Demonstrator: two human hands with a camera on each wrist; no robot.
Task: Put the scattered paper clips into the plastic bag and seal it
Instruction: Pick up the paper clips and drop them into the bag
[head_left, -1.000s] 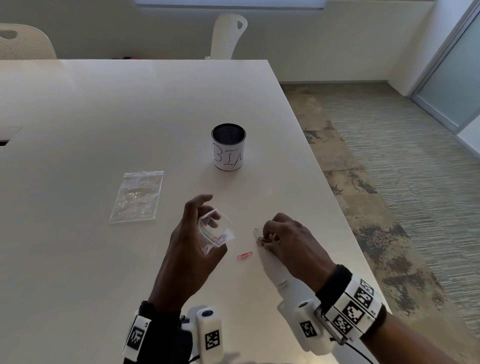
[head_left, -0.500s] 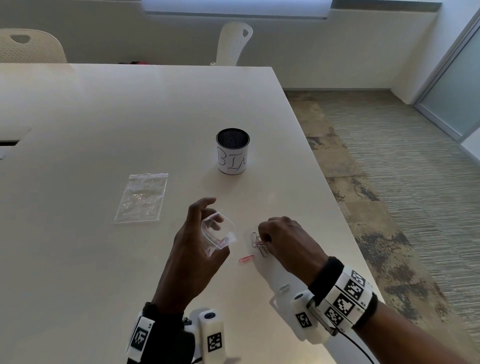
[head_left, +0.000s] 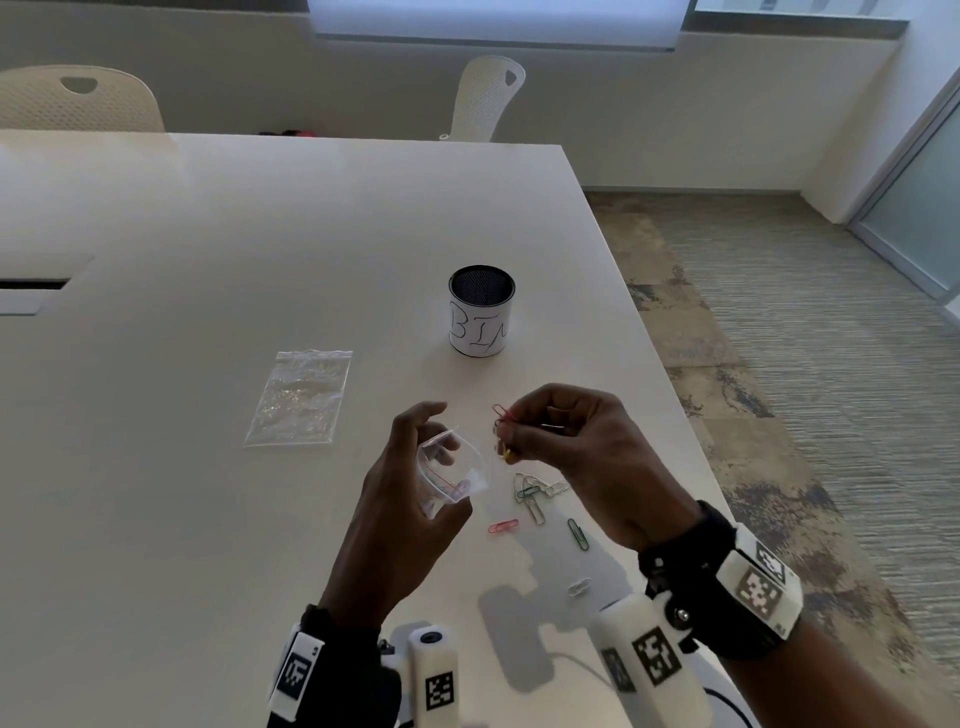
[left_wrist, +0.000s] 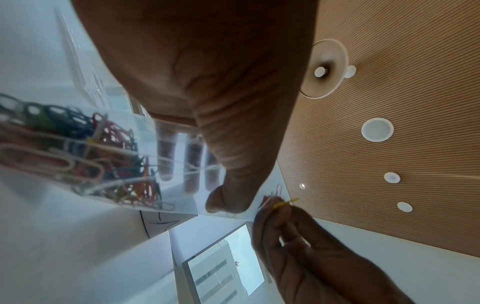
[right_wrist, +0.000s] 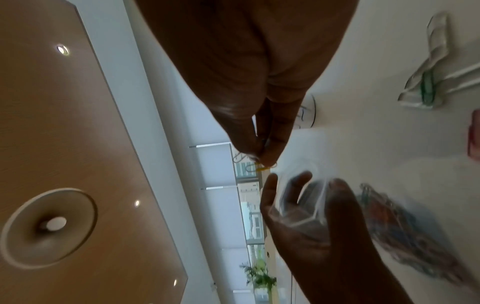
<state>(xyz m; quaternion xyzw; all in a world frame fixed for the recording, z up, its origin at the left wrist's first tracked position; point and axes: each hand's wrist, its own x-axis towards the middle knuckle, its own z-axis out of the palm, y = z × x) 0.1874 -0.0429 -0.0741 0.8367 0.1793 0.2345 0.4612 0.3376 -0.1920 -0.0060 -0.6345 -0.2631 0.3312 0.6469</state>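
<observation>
My left hand (head_left: 410, 478) holds a small clear plastic bag (head_left: 451, 470) with its mouth spread wide; coloured paper clips (left_wrist: 78, 148) fill its bottom. My right hand (head_left: 561, 436) hovers just right of the bag's mouth and pinches a few clips (head_left: 503, 431), red, dark and yellow, between thumb and fingers. On the white table (head_left: 208, 519) below lie more loose paper clips (head_left: 535, 493): a white and green cluster, a pink one (head_left: 503, 527), a green one (head_left: 577, 534) and a white one (head_left: 578, 587).
A second clear bag (head_left: 301, 397) lies flat to the left. A white mesh cup marked "BIN" (head_left: 481, 318) stands behind the hands. The table's right edge (head_left: 696, 415) runs close to my right hand. Two chairs stand at the far side.
My right hand has lifted off the table with a few clips pinched and come up beside the bag's mouth, uncovering the clips under it. The left hand keeps the bag held open.
</observation>
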